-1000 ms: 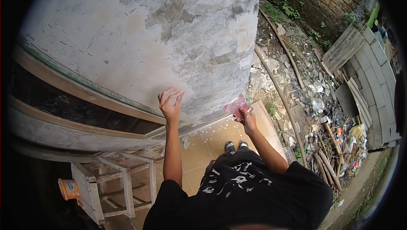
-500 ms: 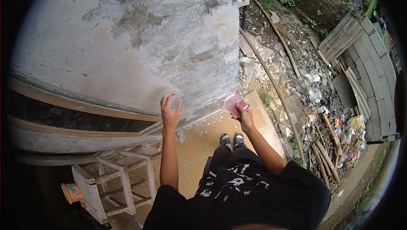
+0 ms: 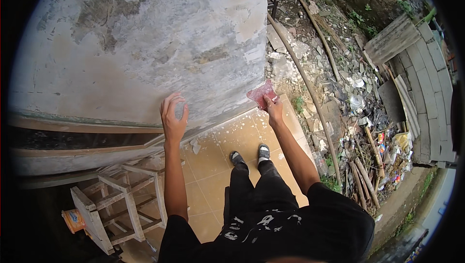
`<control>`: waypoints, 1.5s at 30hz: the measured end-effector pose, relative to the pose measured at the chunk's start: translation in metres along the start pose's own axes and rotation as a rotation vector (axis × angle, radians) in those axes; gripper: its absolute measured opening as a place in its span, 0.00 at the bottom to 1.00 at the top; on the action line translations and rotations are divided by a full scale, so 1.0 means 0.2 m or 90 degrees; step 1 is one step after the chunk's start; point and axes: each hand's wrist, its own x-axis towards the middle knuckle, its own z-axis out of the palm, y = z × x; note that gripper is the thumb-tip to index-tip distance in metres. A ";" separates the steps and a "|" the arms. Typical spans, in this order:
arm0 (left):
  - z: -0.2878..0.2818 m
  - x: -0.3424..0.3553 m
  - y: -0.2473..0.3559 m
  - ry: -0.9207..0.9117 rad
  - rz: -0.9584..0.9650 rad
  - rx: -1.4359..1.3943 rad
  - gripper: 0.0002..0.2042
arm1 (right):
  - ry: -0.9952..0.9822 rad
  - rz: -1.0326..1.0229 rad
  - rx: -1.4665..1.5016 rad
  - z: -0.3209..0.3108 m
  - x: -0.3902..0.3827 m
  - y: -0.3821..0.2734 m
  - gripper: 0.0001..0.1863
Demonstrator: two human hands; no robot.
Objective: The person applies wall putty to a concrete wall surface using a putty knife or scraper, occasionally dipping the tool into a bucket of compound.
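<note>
A flat red scraper (image 3: 263, 93) with curved-in edges, smeared with white filler, is pinched in my right hand (image 3: 273, 110). It is held out near the right-hand end of the wall (image 3: 189, 45), which carries patchy white and grey filler. I cannot tell whether the scraper touches the wall. My left hand (image 3: 173, 117) is raised in front of the wall's lower part with its fingers curved and apart, holding nothing. Whether its fingertips touch the surface is unclear.
A wooden stool (image 3: 128, 200) with an orange tub (image 3: 73, 221) beside it is at lower left. White drips spot the tiled floor (image 3: 206, 151) around my feet. To the right lie a long pole (image 3: 310, 88), rubble, branches (image 3: 366, 178) and litter, beside a block wall (image 3: 426, 98).
My feet have moved apart, the left one to the left. Both hands have shifted left in view, and the scraper has risen. The wall appears further left as the view turns.
</note>
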 end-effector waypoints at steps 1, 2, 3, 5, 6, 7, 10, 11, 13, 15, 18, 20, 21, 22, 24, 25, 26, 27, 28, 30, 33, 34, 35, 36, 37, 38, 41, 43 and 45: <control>0.00 -0.02 -0.01 -0.001 -0.009 0.002 0.08 | -0.003 0.007 -0.006 0.03 0.04 0.02 0.08; -0.01 -0.04 -0.02 -0.005 -0.021 0.010 0.08 | 0.008 0.010 -0.001 0.05 0.10 0.07 0.07; -0.02 -0.06 -0.03 -0.007 -0.032 0.016 0.08 | 0.020 0.012 0.003 0.08 0.14 0.10 0.07; -0.05 -0.10 -0.06 -0.010 -0.049 0.017 0.08 | 0.012 0.004 0.017 0.14 0.20 0.14 0.06; -0.08 -0.11 -0.07 -0.014 -0.056 0.017 0.09 | 0.040 0.012 0.013 0.17 0.21 0.16 0.06; -0.10 -0.12 -0.07 -0.013 -0.058 0.023 0.09 | 0.069 0.020 0.008 0.19 0.22 0.17 0.06; -0.15 -0.14 -0.10 -0.011 -0.051 0.036 0.10 | 0.080 -0.006 0.019 0.18 0.26 0.17 0.08; -0.19 -0.17 -0.13 -0.007 -0.062 0.036 0.09 | 0.095 -0.017 0.032 0.22 0.24 0.17 0.08; -0.23 -0.20 -0.18 -0.002 -0.071 0.036 0.09 | 0.090 -0.003 0.035 0.24 0.19 0.14 0.08; -0.28 -0.23 -0.22 -0.002 -0.068 0.045 0.09 | 0.061 -0.029 0.032 0.30 0.12 0.08 0.08; -0.35 -0.25 -0.26 0.002 -0.063 0.046 0.09 | 0.005 -0.085 0.003 0.39 -0.07 -0.04 0.06; -0.38 -0.25 -0.27 -0.002 -0.056 0.044 0.09 | -0.056 -0.167 -0.021 0.45 -0.21 -0.14 0.06; -0.39 -0.26 -0.29 -0.005 -0.050 0.038 0.09 | -0.051 -0.169 -0.017 0.46 -0.26 -0.15 0.06; -0.40 -0.26 -0.31 -0.008 -0.045 0.039 0.09 | -0.075 -0.140 0.009 0.48 -0.31 -0.16 0.06; -0.41 -0.25 -0.35 -0.017 -0.022 0.010 0.09 | -0.092 -0.068 0.039 0.48 -0.41 -0.11 0.07; -0.43 -0.24 -0.37 -0.019 -0.015 0.010 0.09 | -0.089 -0.072 0.045 0.48 -0.46 -0.06 0.07; -0.45 -0.24 -0.39 -0.015 0.003 0.007 0.09 | -0.081 -0.033 0.059 0.49 -0.52 -0.01 0.08; -0.46 -0.23 -0.42 -0.011 0.021 0.001 0.09 | -0.071 0.004 0.071 0.48 -0.56 0.06 0.09; -0.46 -0.22 -0.45 -0.015 0.029 -0.003 0.09 | -0.086 0.030 0.070 0.47 -0.60 0.13 0.10; -0.49 -0.21 -0.50 0.005 0.082 -0.001 0.08 | -0.085 0.051 0.070 0.50 -0.70 0.26 0.10; -0.55 -0.20 -0.59 0.022 0.152 0.011 0.08 | -0.081 0.094 0.064 0.58 -0.84 0.44 0.10; -0.57 -0.20 -0.62 0.019 0.155 0.011 0.08 | -0.079 0.125 0.066 0.63 -0.88 0.50 0.10; -0.60 -0.17 -0.62 0.070 0.214 0.076 0.09 | -0.074 0.153 0.068 0.65 -0.90 0.56 0.09; -0.62 -0.15 -0.63 0.123 0.271 0.140 0.11 | -0.085 0.150 0.064 0.68 -0.89 0.63 0.09; -0.63 -0.12 -0.65 0.122 0.276 0.136 0.11 | -0.081 0.146 0.066 0.72 -0.88 0.68 0.09; -0.63 -0.08 -0.69 0.154 0.300 0.145 0.12 | -0.095 0.148 0.069 0.76 -0.87 0.74 0.09; -0.66 0.01 -0.79 0.170 0.354 0.171 0.16 | -0.107 0.162 0.051 0.89 -0.85 0.89 0.09; -0.64 0.07 -0.81 0.158 0.385 0.221 0.15 | -0.113 0.155 0.038 0.96 -0.81 0.96 0.12; -0.60 0.10 -0.86 0.177 0.400 0.272 0.14 | -0.096 0.150 0.030 1.02 -0.77 1.03 0.12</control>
